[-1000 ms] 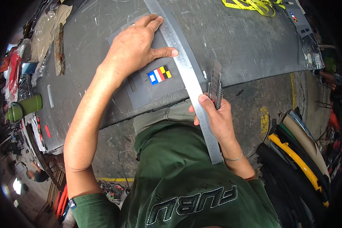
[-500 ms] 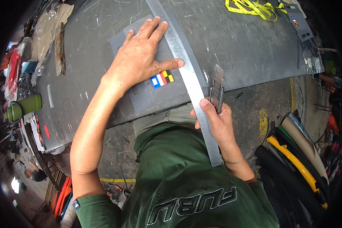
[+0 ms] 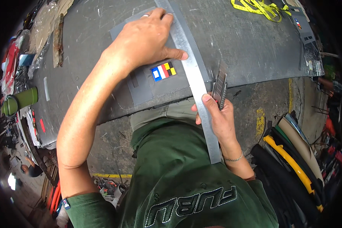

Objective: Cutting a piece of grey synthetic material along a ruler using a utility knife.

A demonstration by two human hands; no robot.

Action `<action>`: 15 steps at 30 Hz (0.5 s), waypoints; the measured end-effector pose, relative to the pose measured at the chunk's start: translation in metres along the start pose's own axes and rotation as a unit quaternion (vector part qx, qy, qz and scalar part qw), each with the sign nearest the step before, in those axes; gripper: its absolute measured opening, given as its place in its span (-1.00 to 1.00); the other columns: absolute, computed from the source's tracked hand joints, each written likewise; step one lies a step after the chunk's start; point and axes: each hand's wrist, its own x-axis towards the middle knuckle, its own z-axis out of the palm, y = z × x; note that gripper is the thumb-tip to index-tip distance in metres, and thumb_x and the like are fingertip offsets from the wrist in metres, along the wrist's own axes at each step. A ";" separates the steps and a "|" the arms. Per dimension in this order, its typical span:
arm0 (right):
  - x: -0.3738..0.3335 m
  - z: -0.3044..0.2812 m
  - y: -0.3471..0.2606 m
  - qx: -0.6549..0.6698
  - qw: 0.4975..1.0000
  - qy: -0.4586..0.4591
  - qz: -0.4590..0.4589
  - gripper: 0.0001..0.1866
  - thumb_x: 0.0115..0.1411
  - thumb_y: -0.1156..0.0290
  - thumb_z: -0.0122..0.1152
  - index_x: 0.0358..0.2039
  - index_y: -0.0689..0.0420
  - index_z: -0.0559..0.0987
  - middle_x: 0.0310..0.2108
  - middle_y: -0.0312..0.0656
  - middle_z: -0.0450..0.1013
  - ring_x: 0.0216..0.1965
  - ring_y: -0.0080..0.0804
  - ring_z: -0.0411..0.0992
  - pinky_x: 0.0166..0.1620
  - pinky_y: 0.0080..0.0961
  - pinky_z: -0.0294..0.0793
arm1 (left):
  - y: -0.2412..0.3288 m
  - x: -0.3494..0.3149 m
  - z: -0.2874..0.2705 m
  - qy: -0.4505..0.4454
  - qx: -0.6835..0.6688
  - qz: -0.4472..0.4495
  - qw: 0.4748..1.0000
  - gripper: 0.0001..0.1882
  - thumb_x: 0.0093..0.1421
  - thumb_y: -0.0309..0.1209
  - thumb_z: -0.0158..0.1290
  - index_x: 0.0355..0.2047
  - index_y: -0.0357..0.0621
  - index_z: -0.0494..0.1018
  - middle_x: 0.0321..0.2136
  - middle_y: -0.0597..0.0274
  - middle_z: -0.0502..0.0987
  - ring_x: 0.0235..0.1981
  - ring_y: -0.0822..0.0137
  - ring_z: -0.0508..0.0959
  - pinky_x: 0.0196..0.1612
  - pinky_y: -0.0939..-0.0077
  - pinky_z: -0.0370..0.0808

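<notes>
A long metal ruler (image 3: 194,78) lies across a flat grey piece of material (image 3: 142,89) with stitched edges and a small patch of colored flags (image 3: 163,72). My left hand (image 3: 138,43) presses on the ruler, its thumb and bent fingertips apart from each other; the palm hides part of the grey piece. Beyond the table edge, my right hand (image 3: 223,119) grips the ruler's near part between thumb and fingers. The same hand also holds a snap-off utility knife (image 3: 219,87), blade out and pointing away from me.
A yellow tape measure (image 3: 260,9) lies loose at the table's far right, near another grey piece with a flag patch (image 3: 298,24). A green bottle (image 3: 24,100) and a strip of wood (image 3: 58,41) are at left. Rolled materials (image 3: 292,159) stand at lower right.
My left hand has slid slightly farther up along the ruler, and its fingers have bent more. My right hand keeps its grip on ruler and knife. The whole view has shifted a little.
</notes>
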 end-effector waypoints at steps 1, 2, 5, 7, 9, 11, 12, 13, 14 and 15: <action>-0.001 0.001 -0.001 0.000 1.000 -0.006 0.001 -0.68 0.45 0.18 0.19 -0.18 0.24 0.61 -0.43 -0.11 0.61 -0.61 -0.49 0.50 -0.51 -0.54 0.50 | 0.000 0.003 -0.002 0.000 0.003 0.012 1.000 0.01 0.01 0.28 0.31 0.17 -0.37 0.40 0.17 -0.16 0.44 0.17 -0.12 0.54 0.17 0.08 0.54; -0.002 0.001 -0.002 0.003 1.000 -0.001 0.000 -0.67 0.44 0.17 0.19 -0.19 0.24 0.61 -0.43 -0.10 0.61 -0.61 -0.49 0.50 -0.51 -0.53 0.50 | 0.001 0.005 -0.005 -0.001 0.006 0.025 1.000 -0.09 0.01 0.22 0.34 0.05 -0.40 0.45 0.05 -0.19 0.51 0.13 -0.11 0.56 0.10 0.07 0.58; -0.001 -0.003 0.000 0.011 1.000 0.013 -0.002 -0.64 0.43 0.15 0.20 -0.20 0.26 0.61 -0.44 -0.10 0.61 -0.62 -0.49 0.49 -0.52 -0.54 0.49 | 0.037 0.025 -0.058 -0.241 -0.020 -0.058 0.969 0.06 0.14 0.12 0.30 0.29 -0.62 0.22 0.27 -0.33 0.36 0.36 -0.10 0.34 0.32 0.31 0.39; -0.001 0.001 -0.004 0.010 1.000 0.000 0.001 -0.65 0.44 0.17 0.19 -0.20 0.26 0.61 -0.44 -0.10 0.61 -0.62 -0.49 0.49 -0.52 -0.55 0.50 | 0.011 0.007 -0.014 -0.106 -0.011 -0.016 0.994 -0.02 0.06 0.15 0.33 0.16 -0.52 0.34 0.15 -0.26 0.44 0.23 -0.11 0.46 0.21 0.20 0.48; -0.001 0.002 -0.003 0.010 1.000 0.000 0.005 -0.66 0.44 0.18 0.18 -0.20 0.26 0.61 -0.44 -0.10 0.61 -0.61 -0.50 0.50 -0.52 -0.55 0.50 | -0.001 0.002 0.003 0.030 -0.007 0.037 0.999 -0.10 -0.01 0.19 0.37 0.02 -0.42 0.45 0.04 -0.19 0.51 0.10 -0.12 0.58 0.10 0.08 0.58; 0.000 0.000 -0.001 0.012 1.000 0.005 0.009 -0.67 0.45 0.19 0.18 -0.20 0.26 0.61 -0.44 -0.10 0.61 -0.61 -0.50 0.50 -0.52 -0.55 0.50 | 0.002 0.002 0.003 0.008 -0.004 0.016 1.000 0.04 -0.01 0.23 0.34 0.24 -0.38 0.37 0.25 -0.12 0.41 0.17 -0.14 0.53 0.18 0.07 0.52; 0.000 -0.001 0.000 0.014 1.000 -0.004 0.008 -0.68 0.45 0.20 0.17 -0.20 0.26 0.61 -0.43 -0.11 0.61 -0.61 -0.50 0.50 -0.52 -0.54 0.51 | 0.003 0.001 0.002 0.009 0.000 0.011 1.000 0.06 -0.02 0.25 0.32 0.25 -0.38 0.36 0.27 -0.11 0.39 0.19 -0.14 0.52 0.20 0.07 0.51; 0.000 -0.001 0.000 0.015 1.000 -0.012 0.008 -0.68 0.45 0.21 0.17 -0.19 0.26 0.61 -0.43 -0.11 0.61 -0.61 -0.50 0.50 -0.51 -0.54 0.51 | 0.004 0.001 0.002 0.009 -0.001 0.016 1.000 0.06 -0.02 0.25 0.32 0.25 -0.38 0.36 0.27 -0.11 0.39 0.19 -0.14 0.52 0.20 0.07 0.51; 0.000 -0.002 0.000 0.025 1.000 -0.014 0.005 -0.68 0.44 0.21 0.18 -0.19 0.27 0.61 -0.43 -0.11 0.62 -0.61 -0.50 0.50 -0.51 -0.54 0.51 | 0.004 0.001 0.003 0.010 0.004 0.012 1.000 0.07 -0.02 0.26 0.32 0.26 -0.37 0.36 0.28 -0.12 0.38 0.20 -0.14 0.51 0.21 0.07 0.51; -0.001 -0.002 0.000 0.027 1.000 -0.012 0.005 -0.68 0.44 0.21 0.18 -0.19 0.27 0.61 -0.43 -0.11 0.62 -0.61 -0.50 0.50 -0.51 -0.54 0.51 | 0.005 0.001 0.002 0.011 0.010 0.008 1.000 0.07 -0.02 0.27 0.31 0.26 -0.37 0.35 0.29 -0.12 0.38 0.21 -0.14 0.51 0.22 0.07 0.51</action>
